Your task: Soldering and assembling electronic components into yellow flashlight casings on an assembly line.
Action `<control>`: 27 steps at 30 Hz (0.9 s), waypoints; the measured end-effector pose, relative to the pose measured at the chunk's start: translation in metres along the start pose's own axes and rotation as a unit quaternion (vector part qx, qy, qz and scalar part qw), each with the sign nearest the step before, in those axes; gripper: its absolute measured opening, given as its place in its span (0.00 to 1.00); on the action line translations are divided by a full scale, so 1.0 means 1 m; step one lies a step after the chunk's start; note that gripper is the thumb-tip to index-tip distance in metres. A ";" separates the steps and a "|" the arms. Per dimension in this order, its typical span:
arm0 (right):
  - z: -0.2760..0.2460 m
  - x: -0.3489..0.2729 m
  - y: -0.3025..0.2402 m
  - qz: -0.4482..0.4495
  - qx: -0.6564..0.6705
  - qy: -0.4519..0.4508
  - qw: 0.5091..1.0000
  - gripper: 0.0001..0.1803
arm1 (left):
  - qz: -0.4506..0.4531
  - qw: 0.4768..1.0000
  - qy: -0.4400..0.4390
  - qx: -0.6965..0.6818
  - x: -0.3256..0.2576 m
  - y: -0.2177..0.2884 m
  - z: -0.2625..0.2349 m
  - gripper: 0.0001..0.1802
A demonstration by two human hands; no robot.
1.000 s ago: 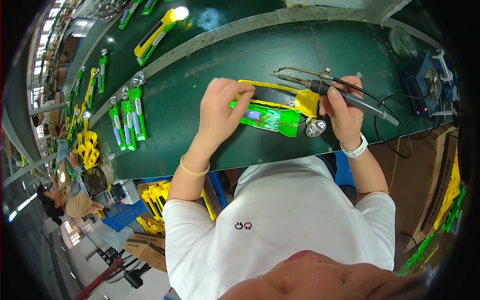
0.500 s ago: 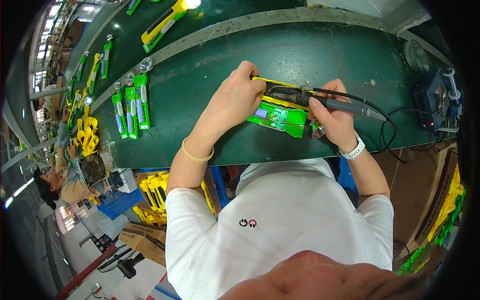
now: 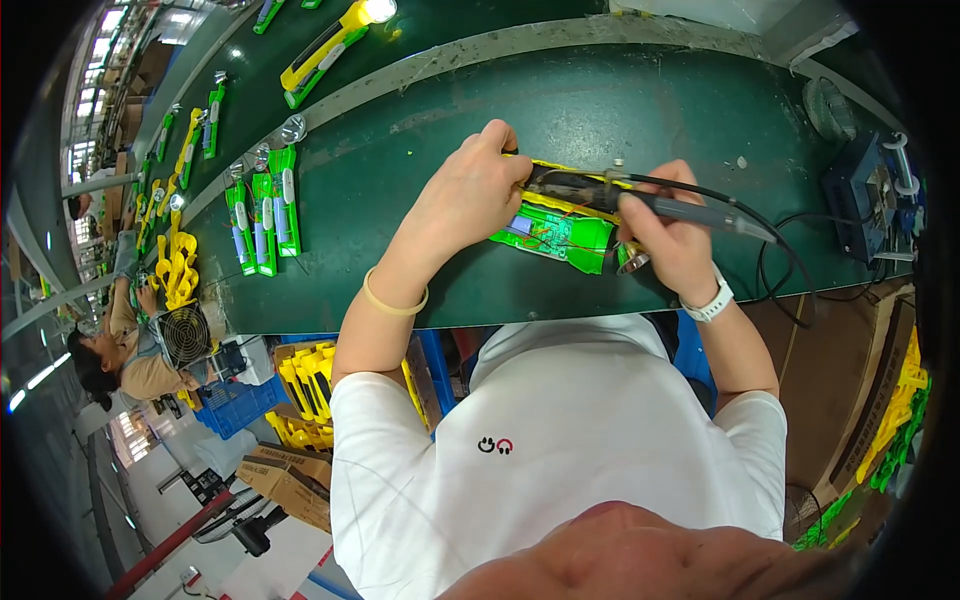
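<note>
In the head view, the right hand (image 3: 682,245) grips one soldering iron (image 3: 672,206), its dark barrel over one yellow flashlight half-shell (image 3: 572,205). The left hand (image 3: 478,185) is bent at that shell's left end; its fingertips are hidden, so I cannot tell what they hold. Just below lies one green half-shell (image 3: 590,252) with one circuit board (image 3: 553,236), close to the workbench's (image 3: 450,290) front edge; one reflector (image 3: 632,260) sits beside it. Three green half-shells (image 3: 262,215) lie toward the left end, one blue soldering station (image 3: 850,195) at the right.
</note>
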State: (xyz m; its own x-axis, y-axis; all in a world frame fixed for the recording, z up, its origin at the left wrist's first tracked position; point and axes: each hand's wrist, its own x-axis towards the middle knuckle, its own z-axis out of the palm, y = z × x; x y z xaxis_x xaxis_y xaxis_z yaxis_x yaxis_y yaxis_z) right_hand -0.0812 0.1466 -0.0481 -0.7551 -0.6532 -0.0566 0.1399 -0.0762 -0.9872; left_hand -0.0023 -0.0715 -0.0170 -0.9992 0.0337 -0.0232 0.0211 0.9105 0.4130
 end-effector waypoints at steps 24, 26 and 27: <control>0.000 -0.007 0.003 -0.025 0.041 0.020 0.999 0.12 | 0.003 0.999 -0.030 0.017 0.003 -0.001 -0.004 0.02; 0.006 -0.004 0.006 -0.026 0.036 0.004 0.999 0.12 | 0.005 0.999 -0.034 0.014 0.003 -0.002 -0.004 0.02; 0.007 -0.003 0.004 -0.022 0.034 0.003 0.999 0.12 | 0.011 0.999 -0.033 0.012 0.002 -0.003 -0.004 0.02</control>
State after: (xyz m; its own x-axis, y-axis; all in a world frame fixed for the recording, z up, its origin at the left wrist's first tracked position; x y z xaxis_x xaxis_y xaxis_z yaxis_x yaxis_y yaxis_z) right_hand -0.0738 0.1430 -0.0506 -0.7653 -0.6435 -0.0154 0.1507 -0.1559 -0.9762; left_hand -0.0049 -0.0756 -0.0149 -0.9939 0.0797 -0.0759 0.0437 0.9188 0.3923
